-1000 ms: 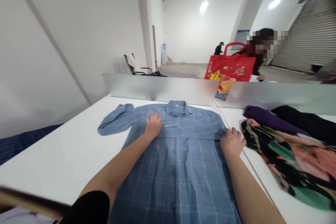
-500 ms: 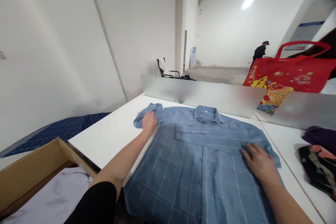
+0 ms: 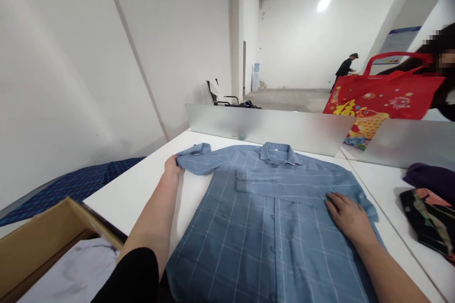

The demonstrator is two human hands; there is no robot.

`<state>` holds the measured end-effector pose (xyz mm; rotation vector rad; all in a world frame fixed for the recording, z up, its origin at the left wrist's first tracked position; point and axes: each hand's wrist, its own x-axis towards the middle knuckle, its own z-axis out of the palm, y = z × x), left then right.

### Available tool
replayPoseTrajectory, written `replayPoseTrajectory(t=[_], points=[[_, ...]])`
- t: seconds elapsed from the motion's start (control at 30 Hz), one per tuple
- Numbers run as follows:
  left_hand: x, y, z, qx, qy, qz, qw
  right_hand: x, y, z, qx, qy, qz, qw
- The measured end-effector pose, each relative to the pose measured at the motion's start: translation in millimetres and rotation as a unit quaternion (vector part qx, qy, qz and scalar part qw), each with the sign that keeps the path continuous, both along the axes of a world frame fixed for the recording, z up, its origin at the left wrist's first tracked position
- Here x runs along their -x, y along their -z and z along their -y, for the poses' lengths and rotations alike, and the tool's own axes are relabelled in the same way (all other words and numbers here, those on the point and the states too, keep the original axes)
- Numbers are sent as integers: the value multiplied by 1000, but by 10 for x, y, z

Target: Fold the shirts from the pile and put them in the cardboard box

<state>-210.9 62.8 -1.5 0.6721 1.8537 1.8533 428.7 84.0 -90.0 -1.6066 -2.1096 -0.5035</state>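
A blue checked shirt [image 3: 263, 227] lies flat, buttons up, on the white table [image 3: 142, 184], collar towards the far side. My left hand [image 3: 172, 167] grips the end of the shirt's left sleeve [image 3: 199, 161] at the sleeve's outer edge, fingers closed on the cloth. My right hand [image 3: 349, 218] rests flat on the shirt's right shoulder area, fingers spread and pressing the fabric down.
A frosted divider panel [image 3: 270, 125] runs along the table's far edge. A cardboard box [image 3: 46, 241] with light cloth inside sits at the lower left. Dark and floral clothes [image 3: 430, 203] lie at the right. Behind the divider a person holds a red bag [image 3: 384, 99].
My left hand slid from the shirt's chest out to the left sleeve end and took hold of it. My right hand moved onto the right shoulder and flattened. The view swung left.
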Motion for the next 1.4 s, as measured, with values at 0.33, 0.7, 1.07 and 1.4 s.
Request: replayPoseTrajectory(t=[0.33,0.7,1.07,1.4], points=[[-397,-563,-129,-75,-75,-210,972,97,-68,107,24,21,-16,999],[-2726,172,20,-136,483,-699,510,101,-164,161,11,-24,-117,993],[-1799,298,151,54,314,-726,609,96,-105,139,42,-14,-246,968],[-1261,356,155,161,218,-705,655,565,-528,404,19,-35,-19,999]])
